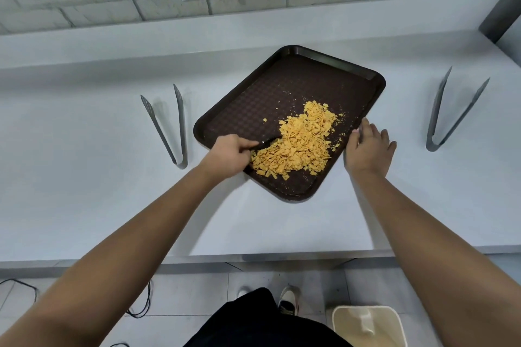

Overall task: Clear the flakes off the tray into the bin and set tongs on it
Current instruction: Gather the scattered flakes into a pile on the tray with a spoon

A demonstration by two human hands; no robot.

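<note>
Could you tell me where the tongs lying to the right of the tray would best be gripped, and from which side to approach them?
I would take the right tongs from above, near the joined hinge end closest to the person, closing round both arms just beyond it. There the arms lie close together, while the tips splay wide toward the wall. They lie flat on the counter, clear of the tray, and the right hand is nearest.

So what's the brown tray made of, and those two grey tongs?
The tray looks like hard plastic: dark brown, with a moulded rim and a stamped grid pattern on its floor. The left tongs and right tongs look like metal, perhaps brushed steel: thin, flat grey arms with a dull sheen. They could also be grey plastic; this view can't settle it.
</note>
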